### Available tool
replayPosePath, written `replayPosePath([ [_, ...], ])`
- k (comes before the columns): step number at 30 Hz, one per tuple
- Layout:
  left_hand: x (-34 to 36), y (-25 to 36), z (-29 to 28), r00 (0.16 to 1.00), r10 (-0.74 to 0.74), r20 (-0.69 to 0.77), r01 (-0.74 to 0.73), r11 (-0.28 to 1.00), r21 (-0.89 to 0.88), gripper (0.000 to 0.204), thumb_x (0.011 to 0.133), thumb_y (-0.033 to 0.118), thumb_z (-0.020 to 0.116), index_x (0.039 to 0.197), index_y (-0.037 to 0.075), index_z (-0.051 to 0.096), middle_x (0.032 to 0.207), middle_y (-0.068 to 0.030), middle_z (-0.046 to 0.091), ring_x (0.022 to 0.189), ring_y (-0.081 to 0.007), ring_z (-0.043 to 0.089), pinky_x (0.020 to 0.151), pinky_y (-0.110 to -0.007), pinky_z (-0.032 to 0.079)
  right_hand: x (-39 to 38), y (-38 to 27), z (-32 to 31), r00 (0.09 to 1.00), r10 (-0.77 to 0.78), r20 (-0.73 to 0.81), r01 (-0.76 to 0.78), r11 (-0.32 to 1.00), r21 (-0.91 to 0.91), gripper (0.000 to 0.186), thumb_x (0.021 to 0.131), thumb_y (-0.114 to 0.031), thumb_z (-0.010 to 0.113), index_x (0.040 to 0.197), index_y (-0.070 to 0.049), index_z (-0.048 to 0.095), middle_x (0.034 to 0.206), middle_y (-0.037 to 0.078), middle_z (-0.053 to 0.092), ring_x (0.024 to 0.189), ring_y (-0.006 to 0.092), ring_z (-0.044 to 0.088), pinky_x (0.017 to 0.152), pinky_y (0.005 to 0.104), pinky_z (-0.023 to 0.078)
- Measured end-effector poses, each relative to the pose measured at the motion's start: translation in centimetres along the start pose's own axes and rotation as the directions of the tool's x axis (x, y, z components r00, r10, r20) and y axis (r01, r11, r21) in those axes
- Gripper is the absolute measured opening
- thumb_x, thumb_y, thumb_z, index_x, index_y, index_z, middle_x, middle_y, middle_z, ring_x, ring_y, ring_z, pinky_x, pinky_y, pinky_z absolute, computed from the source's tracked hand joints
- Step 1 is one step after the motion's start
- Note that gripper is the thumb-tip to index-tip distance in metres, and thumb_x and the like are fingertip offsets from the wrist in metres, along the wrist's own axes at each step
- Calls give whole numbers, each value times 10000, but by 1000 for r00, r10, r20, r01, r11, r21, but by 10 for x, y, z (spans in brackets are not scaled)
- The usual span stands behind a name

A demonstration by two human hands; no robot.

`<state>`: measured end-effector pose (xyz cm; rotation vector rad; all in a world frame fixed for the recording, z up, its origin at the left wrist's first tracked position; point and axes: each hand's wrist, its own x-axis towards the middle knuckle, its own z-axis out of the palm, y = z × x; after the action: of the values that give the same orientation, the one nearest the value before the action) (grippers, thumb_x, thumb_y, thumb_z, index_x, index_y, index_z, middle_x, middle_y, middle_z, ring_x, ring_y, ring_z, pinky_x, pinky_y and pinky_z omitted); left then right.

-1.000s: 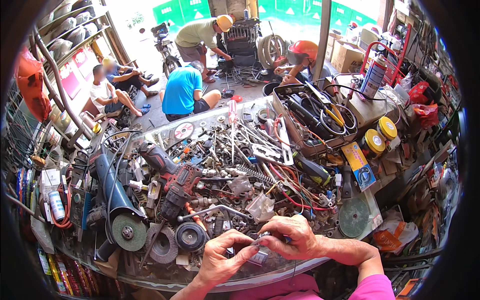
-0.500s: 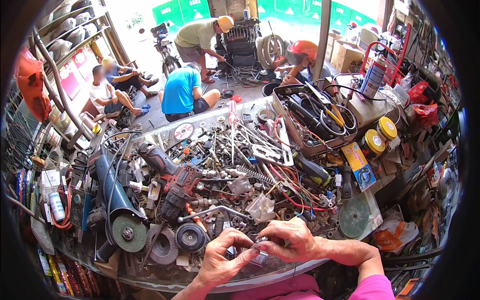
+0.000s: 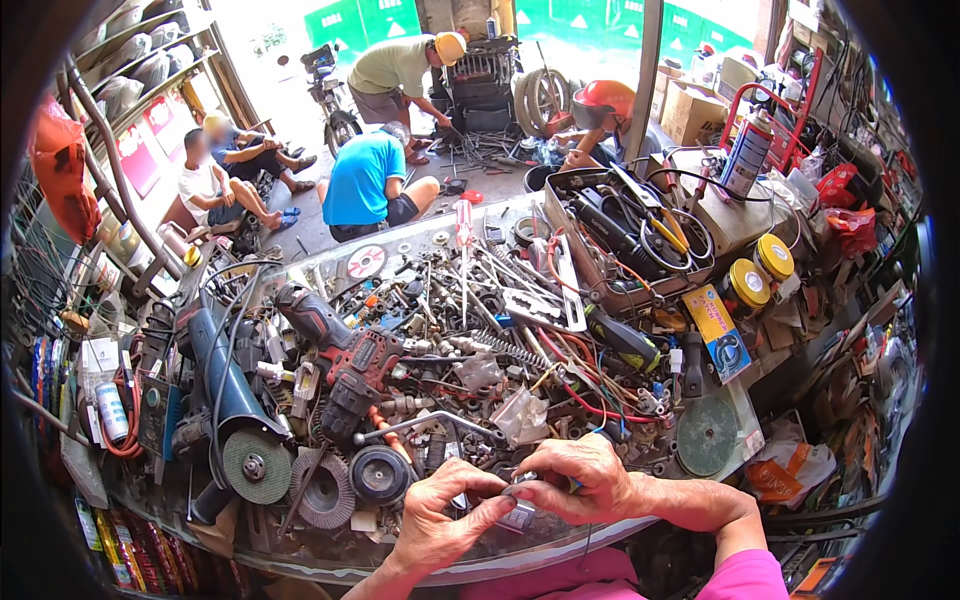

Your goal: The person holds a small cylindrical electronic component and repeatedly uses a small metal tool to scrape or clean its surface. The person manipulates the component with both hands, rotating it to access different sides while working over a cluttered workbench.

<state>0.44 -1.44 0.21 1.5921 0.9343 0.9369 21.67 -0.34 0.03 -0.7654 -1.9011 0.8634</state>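
Close to the bench's front edge, my left hand [image 3: 443, 512] and my right hand [image 3: 588, 478] meet, thumbs and fingertips pinched around a small grey metal part [image 3: 523, 480]. Its exact kind is hidden by the fingers. Something thin and dark hangs below my right hand. Just beyond the hands lie a small clear plastic bag [image 3: 522, 416] and a bent metal handle wrench [image 3: 440, 418]. A black-rimmed wheel [image 3: 381, 474] sits left of my left hand.
Loose bolts, tools and wires heap the glass-topped bench. A red-black drill [image 3: 362, 362] and an angle grinder [image 3: 225, 375] lie left; a toolbox [image 3: 625, 290], yellow-lidded tins [image 3: 748, 283] and a green disc [image 3: 708, 436] right. Several people sit or bend beyond the bench.
My hands stay almost in place, with only a slight shift of the fingers around the small part. Beyond the bench, the person in the red helmet has moved a little.
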Motion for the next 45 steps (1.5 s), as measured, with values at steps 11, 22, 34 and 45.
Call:
replayPosePath([
  [11, -1, -2, -1, 1000, -22, -21, 22, 1000, -21, 142, 844, 96, 729, 953, 6, 712, 831, -66, 629, 761, -149, 580, 703, -272, 462, 1, 2, 0, 999, -7, -48, 7, 1000, -5, 181, 826, -97, 737, 957, -8, 647, 672, 70, 572, 495, 170, 538, 442, 292, 397],
  [22, -2, 4, 3, 963, -261, 62, 267, 907, -326, 224, 867, 107, 728, 1012, -5, 600, 911, -20, 616, 807, -61, 592, 701, -219, 513, 3, 0, -1, 999, 37, -25, -38, 999, -23, 164, 838, -93, 718, 950, -4, 638, 698, 95, 595, 532, 218, 578, 464, 310, 424],
  [34, -1, 7, 5, 957, -289, 32, 286, 915, -284, 159, 941, 156, 640, 965, 5, 598, 830, 3, 578, 753, -57, 536, 654, -213, 447, 0, 6, 4, 997, 46, -61, -47, 999, -10, 167, 842, -106, 730, 949, -14, 641, 724, 79, 607, 559, 167, 594, 484, 278, 435],
  [45, -1, 10, 0, 914, -397, 81, 404, 871, -279, 179, 970, 188, 599, 990, 11, 614, 782, 24, 563, 716, -38, 513, 627, -201, 424, 1, 7, 4, 993, 74, -95, -73, 997, 15, 154, 851, -115, 730, 945, -19, 654, 707, 58, 597, 536, 111, 545, 471, 252, 406],
])
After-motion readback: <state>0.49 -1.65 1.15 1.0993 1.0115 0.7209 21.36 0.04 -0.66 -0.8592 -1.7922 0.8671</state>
